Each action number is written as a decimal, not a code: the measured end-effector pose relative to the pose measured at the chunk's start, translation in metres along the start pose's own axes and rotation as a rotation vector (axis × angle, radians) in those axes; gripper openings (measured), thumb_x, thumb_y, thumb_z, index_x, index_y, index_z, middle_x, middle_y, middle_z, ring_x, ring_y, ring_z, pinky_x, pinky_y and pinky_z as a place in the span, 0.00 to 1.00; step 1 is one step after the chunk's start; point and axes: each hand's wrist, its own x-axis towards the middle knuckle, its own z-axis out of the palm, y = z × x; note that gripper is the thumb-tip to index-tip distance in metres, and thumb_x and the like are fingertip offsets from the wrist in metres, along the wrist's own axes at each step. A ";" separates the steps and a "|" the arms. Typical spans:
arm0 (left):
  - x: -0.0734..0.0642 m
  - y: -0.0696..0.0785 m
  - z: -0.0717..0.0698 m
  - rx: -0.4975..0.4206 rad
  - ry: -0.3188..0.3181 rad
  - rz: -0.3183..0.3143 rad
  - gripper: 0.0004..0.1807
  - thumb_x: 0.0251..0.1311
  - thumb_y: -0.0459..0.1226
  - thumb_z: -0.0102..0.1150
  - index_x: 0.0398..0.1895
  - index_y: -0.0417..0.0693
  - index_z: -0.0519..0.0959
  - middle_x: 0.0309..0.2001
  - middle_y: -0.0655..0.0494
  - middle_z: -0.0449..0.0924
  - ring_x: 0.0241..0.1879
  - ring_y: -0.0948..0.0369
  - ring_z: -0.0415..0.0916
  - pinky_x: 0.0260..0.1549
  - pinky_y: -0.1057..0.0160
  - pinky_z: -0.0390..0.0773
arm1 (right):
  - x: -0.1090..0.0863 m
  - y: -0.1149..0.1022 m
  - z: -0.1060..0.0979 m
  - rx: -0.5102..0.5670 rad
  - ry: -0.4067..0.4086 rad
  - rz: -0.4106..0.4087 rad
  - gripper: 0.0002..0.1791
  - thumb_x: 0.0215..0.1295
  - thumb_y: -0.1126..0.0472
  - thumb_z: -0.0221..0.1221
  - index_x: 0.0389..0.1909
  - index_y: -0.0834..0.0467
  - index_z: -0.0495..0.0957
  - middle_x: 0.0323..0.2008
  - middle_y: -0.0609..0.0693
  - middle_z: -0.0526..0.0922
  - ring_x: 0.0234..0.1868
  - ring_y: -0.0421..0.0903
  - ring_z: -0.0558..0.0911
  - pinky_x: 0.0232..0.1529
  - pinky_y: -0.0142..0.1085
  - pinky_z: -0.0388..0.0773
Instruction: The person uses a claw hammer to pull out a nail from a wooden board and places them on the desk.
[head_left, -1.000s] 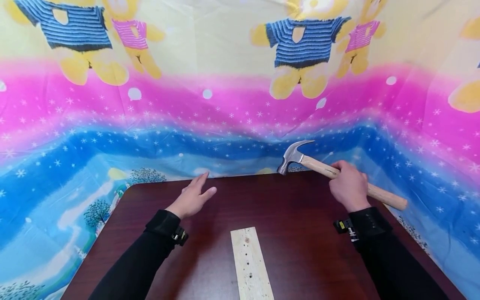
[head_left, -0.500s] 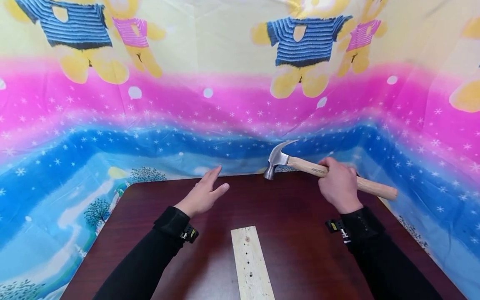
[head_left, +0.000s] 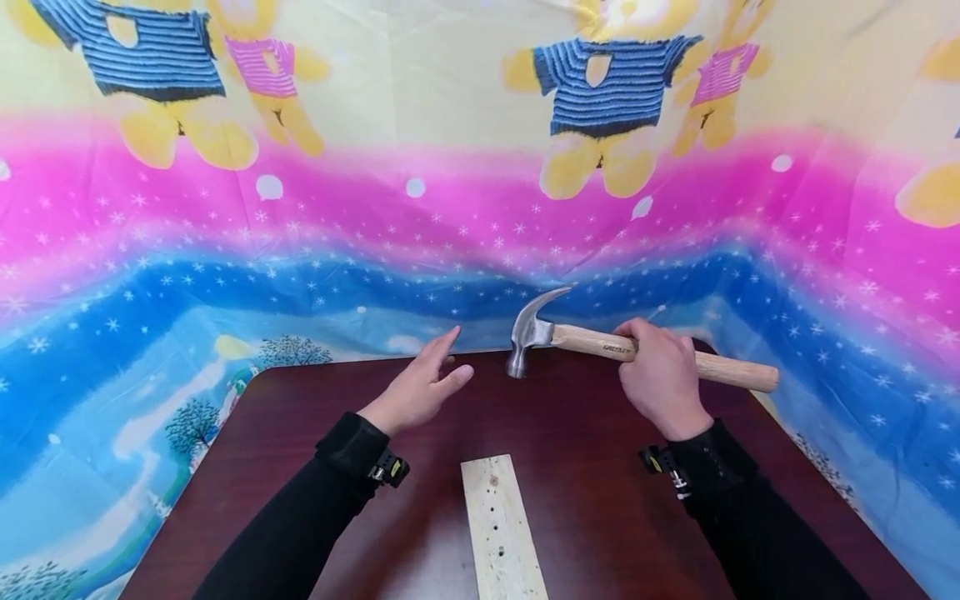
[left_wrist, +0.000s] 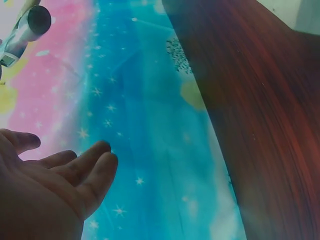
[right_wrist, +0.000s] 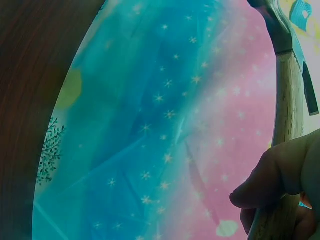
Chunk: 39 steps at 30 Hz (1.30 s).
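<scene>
My right hand (head_left: 662, 375) grips a claw hammer (head_left: 588, 340) by the middle of its pale wooden handle, raised over the far right of the table. The steel head points left, with its striking face down and the claw curving up. In the right wrist view, thumb and fingers wrap the handle (right_wrist: 289, 100). My left hand (head_left: 420, 383) is held up to the left of the hammer head, fingers extended and thumb apart, with nothing in it. The left wrist view shows its spread fingers, and the hammer head (left_wrist: 30, 30) appears at the upper left corner.
A pale wooden board (head_left: 501, 525) with a row of small dark holes lies on the dark red-brown table (head_left: 600, 500), between the forearms. A printed curtain (head_left: 450, 208) with bears and snowflakes hangs behind the table and along both sides.
The right hand has moved left with the hammer, bringing the head lower and nearer the middle. My left hand has shifted right and slightly up. The board has stayed in place.
</scene>
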 end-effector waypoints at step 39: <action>0.000 0.033 0.012 -0.128 0.020 0.138 0.39 0.84 0.50 0.54 0.90 0.51 0.53 0.63 0.41 0.83 0.54 0.54 0.84 0.64 0.49 0.78 | -0.025 -0.040 0.024 -0.029 0.032 -0.188 0.23 0.54 0.79 0.55 0.46 0.57 0.87 0.45 0.55 0.93 0.47 0.60 0.86 0.51 0.52 0.72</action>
